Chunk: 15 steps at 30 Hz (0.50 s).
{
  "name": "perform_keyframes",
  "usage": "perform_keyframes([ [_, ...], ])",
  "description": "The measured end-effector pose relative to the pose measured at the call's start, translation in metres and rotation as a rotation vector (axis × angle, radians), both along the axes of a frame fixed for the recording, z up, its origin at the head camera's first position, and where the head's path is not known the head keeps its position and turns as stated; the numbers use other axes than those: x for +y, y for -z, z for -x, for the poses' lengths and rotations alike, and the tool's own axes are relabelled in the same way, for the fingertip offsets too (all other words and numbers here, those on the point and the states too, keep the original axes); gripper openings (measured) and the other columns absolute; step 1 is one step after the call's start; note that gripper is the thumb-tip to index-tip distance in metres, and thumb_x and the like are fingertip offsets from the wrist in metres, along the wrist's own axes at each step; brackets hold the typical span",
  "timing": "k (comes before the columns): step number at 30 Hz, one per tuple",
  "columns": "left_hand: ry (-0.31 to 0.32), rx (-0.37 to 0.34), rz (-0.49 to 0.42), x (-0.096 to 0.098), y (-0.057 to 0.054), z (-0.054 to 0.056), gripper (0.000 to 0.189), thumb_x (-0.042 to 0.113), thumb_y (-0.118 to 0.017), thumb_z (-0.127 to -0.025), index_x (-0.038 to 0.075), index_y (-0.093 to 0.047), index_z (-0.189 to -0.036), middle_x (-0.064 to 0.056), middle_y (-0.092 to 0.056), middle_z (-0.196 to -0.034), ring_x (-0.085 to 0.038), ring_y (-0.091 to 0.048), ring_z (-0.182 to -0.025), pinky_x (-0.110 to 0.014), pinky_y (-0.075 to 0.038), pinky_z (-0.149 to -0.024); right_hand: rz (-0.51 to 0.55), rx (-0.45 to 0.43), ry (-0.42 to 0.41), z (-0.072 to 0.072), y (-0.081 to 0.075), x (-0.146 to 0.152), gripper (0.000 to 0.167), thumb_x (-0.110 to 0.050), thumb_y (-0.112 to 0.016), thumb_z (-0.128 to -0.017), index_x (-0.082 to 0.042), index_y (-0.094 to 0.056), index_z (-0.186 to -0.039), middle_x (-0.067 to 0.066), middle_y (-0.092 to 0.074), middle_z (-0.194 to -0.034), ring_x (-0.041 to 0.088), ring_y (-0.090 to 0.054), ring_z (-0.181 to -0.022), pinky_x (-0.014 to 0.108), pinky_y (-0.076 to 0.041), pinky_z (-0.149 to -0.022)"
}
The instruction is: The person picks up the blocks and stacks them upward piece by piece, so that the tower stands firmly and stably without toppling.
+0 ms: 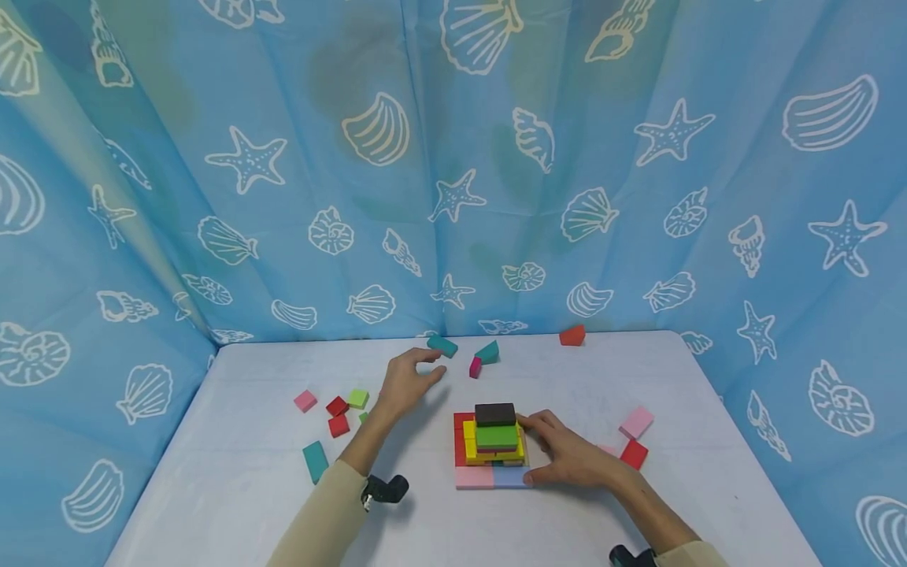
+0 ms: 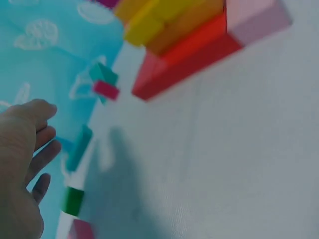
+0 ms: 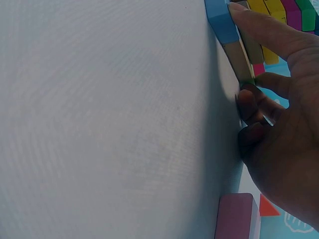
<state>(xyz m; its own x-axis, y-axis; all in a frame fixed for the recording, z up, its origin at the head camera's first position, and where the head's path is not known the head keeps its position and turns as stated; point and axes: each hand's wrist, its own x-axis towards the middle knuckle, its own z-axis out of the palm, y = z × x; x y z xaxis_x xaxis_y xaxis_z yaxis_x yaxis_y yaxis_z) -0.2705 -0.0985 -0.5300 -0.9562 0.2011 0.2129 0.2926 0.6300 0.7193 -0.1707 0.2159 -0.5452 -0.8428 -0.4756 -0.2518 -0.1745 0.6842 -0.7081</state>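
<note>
A layered stack of coloured blocks point(image 1: 473, 477) stands on the white table, its base showing red, pink and blue, with yellow, green and black blocks higher up. My right hand point(image 1: 570, 457) is at the stack's right side, thumb at the blue block point(image 3: 223, 22) and index fingertip at the far end of the wood-coloured block point(image 3: 238, 62), holding that side between them. My left hand point(image 1: 407, 383) hovers left of the stack, thumb and fingers spread apart with nothing between them. Just beyond its fingertips lies a teal block point(image 1: 442, 346).
Another teal block point(image 1: 488, 352) and a magenta block point(image 1: 475, 367) lie behind the stack, an orange-red block point(image 1: 572, 335) at the back edge. Several loose blocks lie left, including a teal one point(image 1: 315, 461). Pink point(image 1: 636, 422) and red point(image 1: 634, 453) blocks lie right. A blue curtain point(image 1: 439, 260) hangs behind.
</note>
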Motion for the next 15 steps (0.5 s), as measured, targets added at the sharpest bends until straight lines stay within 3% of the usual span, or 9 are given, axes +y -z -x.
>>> perform_keyframes([
  [8, -0.096, 0.100, 0.214, 0.001, 0.017, 0.029, 0.042, 0.020, -0.074, -0.092, 0.008, -0.066, -0.131, -0.012, -0.063, -0.134, -0.031, -0.060, -0.125, -0.044, -0.047, -0.106, -0.001, -0.009, 0.001, 0.001, 0.001, 0.000, 0.097, -0.048, -0.084, -0.077, -0.022, -0.036, -0.157, 0.001, -0.042, -0.140, 0.021, -0.047, -0.117, 0.038, -0.051, -0.097],
  [11, -0.086, 0.053, 0.286, 0.003, 0.019, 0.036, 0.053, 0.023, -0.074, -0.092, 0.010, -0.058, -0.141, -0.011, -0.056, -0.144, -0.030, -0.052, -0.134, -0.047, -0.041, -0.112, -0.002, -0.014, 0.002, 0.001, 0.001, -0.001, 0.097, -0.048, -0.084, -0.077, -0.023, -0.035, -0.157, 0.001, -0.041, -0.141, 0.021, -0.047, -0.118, 0.039, -0.051, -0.098],
  [15, -0.015, -0.048, 0.399, 0.005, 0.020, 0.043, 0.069, 0.029, -0.073, -0.093, 0.014, -0.042, -0.153, -0.006, -0.042, -0.157, -0.026, -0.035, -0.147, -0.049, -0.029, -0.119, 0.003, -0.021, 0.007, 0.002, 0.001, -0.001, 0.097, -0.047, -0.084, -0.076, -0.023, -0.036, -0.157, 0.002, -0.041, -0.140, 0.022, -0.047, -0.118, 0.042, -0.050, -0.100],
])
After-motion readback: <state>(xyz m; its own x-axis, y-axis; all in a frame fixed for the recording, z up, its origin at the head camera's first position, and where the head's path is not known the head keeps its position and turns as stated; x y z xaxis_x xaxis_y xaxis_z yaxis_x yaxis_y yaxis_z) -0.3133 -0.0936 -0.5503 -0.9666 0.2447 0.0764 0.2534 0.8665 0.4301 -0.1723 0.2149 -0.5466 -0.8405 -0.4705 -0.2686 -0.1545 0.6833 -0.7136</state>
